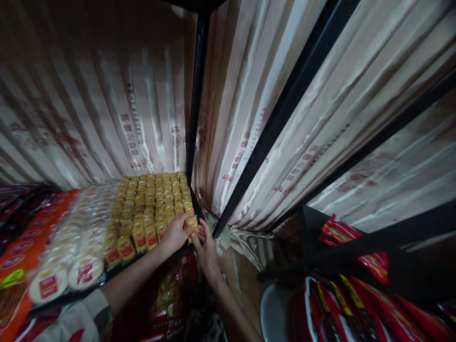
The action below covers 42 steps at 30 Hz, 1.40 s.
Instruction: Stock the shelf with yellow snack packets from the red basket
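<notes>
Both my hands meet at the front right corner of a shelf, around a small yellow-wrapped snack pack (191,222). My left hand (176,233) has its fingers closed on the pack from the left. My right hand (205,242) is on its right side, fingers curled in close against it; how firmly they touch it is hard to see. Rows of like yellow snack packs (153,199) stand on the shelf just behind and left of my hands. Beside them are rows of round white packs in clear wrap (85,270).
An orange package (32,237) lies farther left. Black shelf posts (198,95) and a slanting bar (263,133) rise near my hands, before pleated printed curtains (142,109). Red bags (356,304) fill the lower right, near a pale rounded container (272,313). More packs sit below the shelf.
</notes>
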Each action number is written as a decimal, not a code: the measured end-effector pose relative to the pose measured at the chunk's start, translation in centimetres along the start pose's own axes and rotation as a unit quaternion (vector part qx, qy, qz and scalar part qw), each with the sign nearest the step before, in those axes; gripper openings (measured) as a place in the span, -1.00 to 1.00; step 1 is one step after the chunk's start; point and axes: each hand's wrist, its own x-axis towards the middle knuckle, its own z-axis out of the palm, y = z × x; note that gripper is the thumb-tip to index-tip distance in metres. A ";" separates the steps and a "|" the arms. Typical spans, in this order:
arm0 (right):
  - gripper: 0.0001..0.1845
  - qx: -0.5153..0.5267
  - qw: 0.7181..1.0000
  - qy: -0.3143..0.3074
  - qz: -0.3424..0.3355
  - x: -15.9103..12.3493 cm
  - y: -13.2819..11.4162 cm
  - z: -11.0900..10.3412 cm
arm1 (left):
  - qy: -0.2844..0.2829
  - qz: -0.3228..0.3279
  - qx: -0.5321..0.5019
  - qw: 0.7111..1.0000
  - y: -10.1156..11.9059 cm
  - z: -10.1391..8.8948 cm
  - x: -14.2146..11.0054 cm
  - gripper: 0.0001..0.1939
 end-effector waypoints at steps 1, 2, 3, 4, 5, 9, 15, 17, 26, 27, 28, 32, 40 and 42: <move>-0.45 -0.023 1.000 0.010 -0.013 0.0 0.1 0.0 | -0.003 0.006 0.007 1.000 0.1 0.1 0.3 -0.63; -0.45 -0.052 0.998 0.018 -0.031 0.1 0.2 0.0 | -0.004 0.009 0.015 1.000 0.3 0.2 0.6 -0.63; -0.45 -0.087 0.995 0.023 -0.053 0.3 0.2 0.0 | -0.002 0.011 0.024 1.000 0.4 0.3 0.9 -0.64; -0.46 -0.124 0.989 0.024 -0.077 0.4 0.2 0.0 | 0.002 0.012 0.033 0.999 0.6 0.3 1.2 -0.65; -0.46 -0.160 0.982 0.024 -0.099 0.6 0.3 0.0 | 0.007 0.015 0.042 0.999 0.8 0.3 1.5 -0.65; -0.45 -0.253 0.957 0.028 -0.138 1.6 0.9 0.3 | 0.003 0.035 0.076 0.996 1.6 -0.1 2.5 -0.71; -0.46 -0.291 0.944 0.027 -0.156 2.9 2.9 1.2 | -0.042 0.055 0.166 0.984 1.6 -0.7 3.2 -0.71; -0.47 -0.297 0.942 0.023 -0.155 3.2 3.6 1.6 | -0.051 0.052 0.195 0.978 1.1 -0.7 3.3 -0.71; -0.48 -0.319 0.935 0.037 -0.148 3.8 5.1 1.8 | -0.019 0.066 0.222 0.973 0.4 -0.8 3.2 -0.70; -0.47 -0.317 0.936 0.033 -0.148 3.8 5.2 1.7 | -0.008 0.066 0.223 0.972 0.6 -0.9 2.7 -0.72; -0.47 -0.313 0.938 0.029 -0.147 3.8 5.4 1.5 | -0.003 0.065 0.225 0.972 0.8 -0.9 2.0 -0.74; -0.49 -0.296 0.945 0.020 -0.138 3.9 6.0 1.4 | -0.029 0.058 0.198 0.978 0.4 0.0 -2.0 -0.73; -0.52 -0.292 0.946 0.007 -0.139 4.5 6.1 1.4 | -0.009 0.044 0.196 0.980 -4.2 3.3 -6.4 -0.58; -0.55 -0.296 0.944 0.012 -0.147 4.5 5.9 1.4 | 0.001 0.038 0.205 0.978 -4.8 3.8 -6.2 -0.54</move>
